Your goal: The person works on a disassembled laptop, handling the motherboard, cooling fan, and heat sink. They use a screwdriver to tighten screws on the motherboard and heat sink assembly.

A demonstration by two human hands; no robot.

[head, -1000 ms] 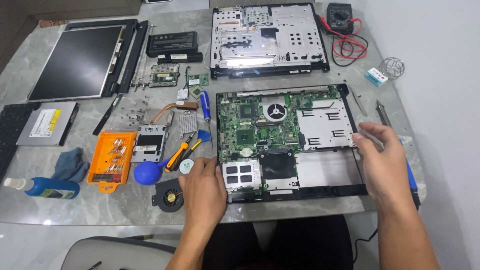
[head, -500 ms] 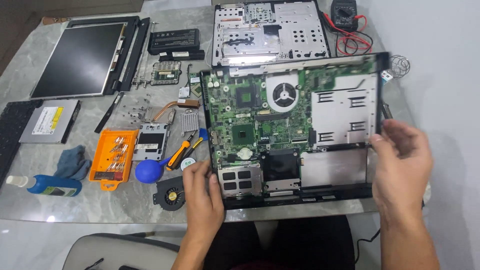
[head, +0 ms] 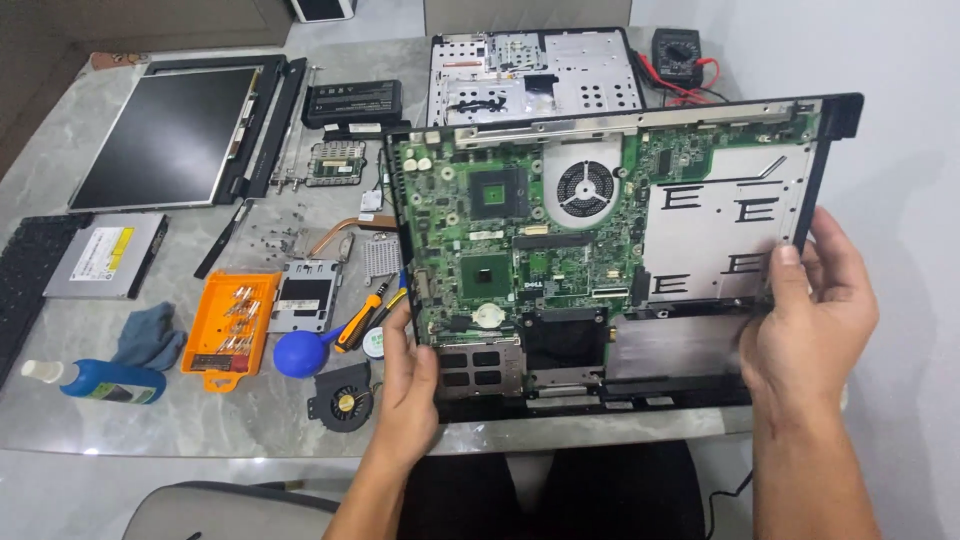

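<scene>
- My left hand (head: pixel 408 385) and right hand (head: pixel 812 320) have their fingers clamped on the laptop base (head: pixel 600 250), tilted up above the table's (head: pixel 150 420) near edge.
- I'd support both sides evenly, keeping fingertips off the green board.

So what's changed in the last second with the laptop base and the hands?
Both hands, left and right, gripped the laptop base at its sides and lifted its far edge off the table, tilting the board toward the camera. The screen, orange screwdriver case and blue bottle stayed put.
</scene>
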